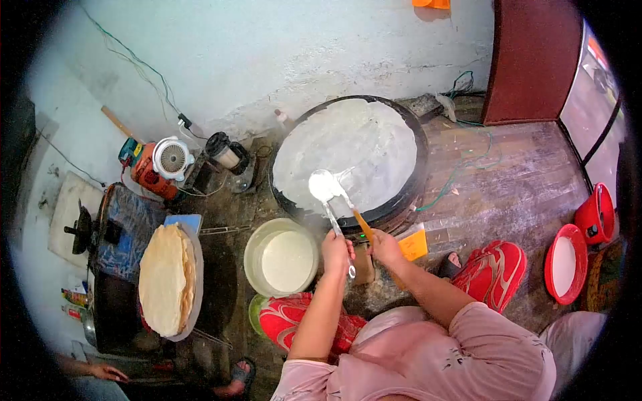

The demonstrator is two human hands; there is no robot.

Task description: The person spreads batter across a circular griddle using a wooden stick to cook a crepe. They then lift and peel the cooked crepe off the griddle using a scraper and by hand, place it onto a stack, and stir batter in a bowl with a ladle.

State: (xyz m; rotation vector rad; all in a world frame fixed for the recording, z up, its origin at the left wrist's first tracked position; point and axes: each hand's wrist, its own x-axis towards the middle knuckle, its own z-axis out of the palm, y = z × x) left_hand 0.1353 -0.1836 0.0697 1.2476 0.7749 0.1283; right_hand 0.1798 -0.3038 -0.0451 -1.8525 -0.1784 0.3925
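Note:
My left hand (336,254) is closed around the metal handle of a ladle (324,185), whose bowl is coated with white batter and sits over the near-left part of a round griddle (409,200). In my right hand (386,248) is the wooden handle of a spreader (362,224); its batter-covered end meets or nearly meets the ladle, and I cannot tell which. A thin pale sheet of batter (354,137) covers most of the griddle's surface. Left of my hands stands a pale bucket (251,271) with white batter inside.
A tall stack of flat pancakes (162,284) lies on a tray at left. Behind it are a red machine (146,175) and a blender jar (224,150). Red tubs (552,274) stand far right. An orange card (413,245) lies near the griddle. Another person's hand (107,372) shows lower left.

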